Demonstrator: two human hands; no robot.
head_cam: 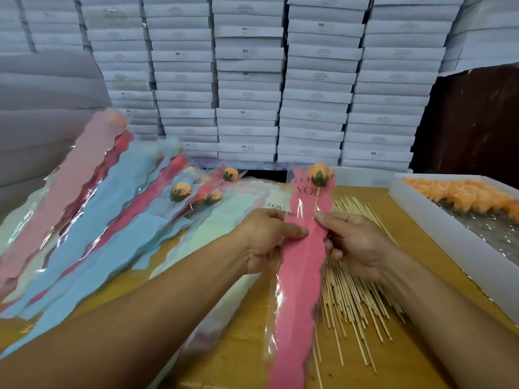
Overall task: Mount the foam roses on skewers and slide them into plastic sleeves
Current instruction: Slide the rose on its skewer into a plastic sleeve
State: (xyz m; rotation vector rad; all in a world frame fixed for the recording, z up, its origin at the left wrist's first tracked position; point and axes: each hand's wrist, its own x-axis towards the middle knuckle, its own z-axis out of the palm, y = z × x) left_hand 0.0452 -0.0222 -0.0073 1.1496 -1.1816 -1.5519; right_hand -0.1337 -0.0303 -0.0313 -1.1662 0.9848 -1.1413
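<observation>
Both hands gripped a pink sleeve (302, 265) above the table (247, 327): the left hand (262, 238) pinched its left edge, the right hand (355, 242) curled round its right edge. A rose (318, 172) on a skewer (316, 202) sat at the sleeve's top. Loose skewers (354, 290) lay just right, finished sleeves (118, 197) left.

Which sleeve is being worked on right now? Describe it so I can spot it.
Start at the pile of loose skewers on the wooden table. Just left of it, both hands pinch a pink sleeve. Unlike the fanned-out stack at left, it lies alone, an orange rose at its top.
</observation>
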